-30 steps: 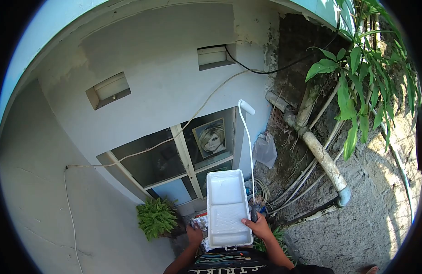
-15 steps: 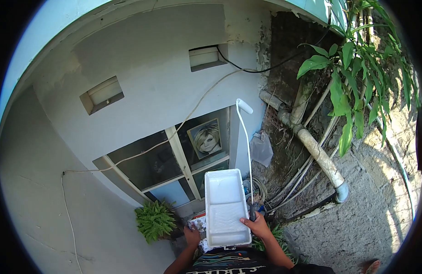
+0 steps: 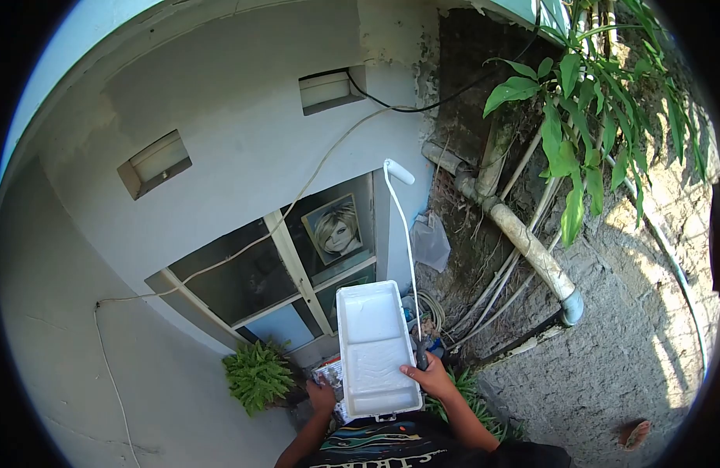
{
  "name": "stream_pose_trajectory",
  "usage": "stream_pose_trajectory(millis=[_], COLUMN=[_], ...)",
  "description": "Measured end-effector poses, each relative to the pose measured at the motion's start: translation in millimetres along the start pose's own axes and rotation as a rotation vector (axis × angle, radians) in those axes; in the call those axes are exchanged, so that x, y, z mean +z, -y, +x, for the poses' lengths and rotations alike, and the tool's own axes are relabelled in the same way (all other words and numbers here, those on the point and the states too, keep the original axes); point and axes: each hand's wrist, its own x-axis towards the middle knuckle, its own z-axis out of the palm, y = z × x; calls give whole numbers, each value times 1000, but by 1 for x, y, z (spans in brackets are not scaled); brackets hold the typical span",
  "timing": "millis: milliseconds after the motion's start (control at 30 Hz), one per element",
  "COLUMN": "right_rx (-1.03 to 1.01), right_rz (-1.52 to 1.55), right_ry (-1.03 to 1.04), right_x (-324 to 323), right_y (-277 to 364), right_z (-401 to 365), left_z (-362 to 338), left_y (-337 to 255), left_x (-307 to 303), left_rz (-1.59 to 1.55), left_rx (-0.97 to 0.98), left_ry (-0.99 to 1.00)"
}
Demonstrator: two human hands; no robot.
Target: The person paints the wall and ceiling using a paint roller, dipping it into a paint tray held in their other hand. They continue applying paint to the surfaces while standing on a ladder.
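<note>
I saw the paint tray (image 3: 371, 351) lying lengthwise away from both hands toward the wall (image 3: 243, 117), left hand (image 3: 322, 396) clasping its near-left corner, right hand (image 3: 431, 380) clenched on the roller (image 3: 398, 171), its pole running along the tray's right edge.

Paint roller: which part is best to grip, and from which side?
Grip the paint roller by the dark handle at its lower end, coming from the right, where the right hand sits now. The long thin shaft probably bends and gives little hold, the white sleeve on top likely carries paint, and the paint tray blocks the left side.
</note>
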Motion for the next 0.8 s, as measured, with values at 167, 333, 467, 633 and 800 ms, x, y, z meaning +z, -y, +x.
stream_pose_trajectory(millis=[167, 333, 467, 633, 800], right_rx=[-21, -7, 6, -9, 6], right_rz=[5, 16, 37, 65, 38], right_ry=[-25, -58, -85, -121, -136], right_x=[4, 10, 12, 12, 8], right_y=[1, 4, 1, 0, 2], right_z=[-10, -24, -35, -43, -47], left_z=[10, 7, 8, 6, 8], left_y=[11, 6, 9, 3, 10], left_x=[5, 3, 2, 1, 8], left_rz=[-28, -72, -44, -83, -47], left_rx=[58, 79, 84, 73, 115], left_ry=[-2, -3, 14, 0, -49])
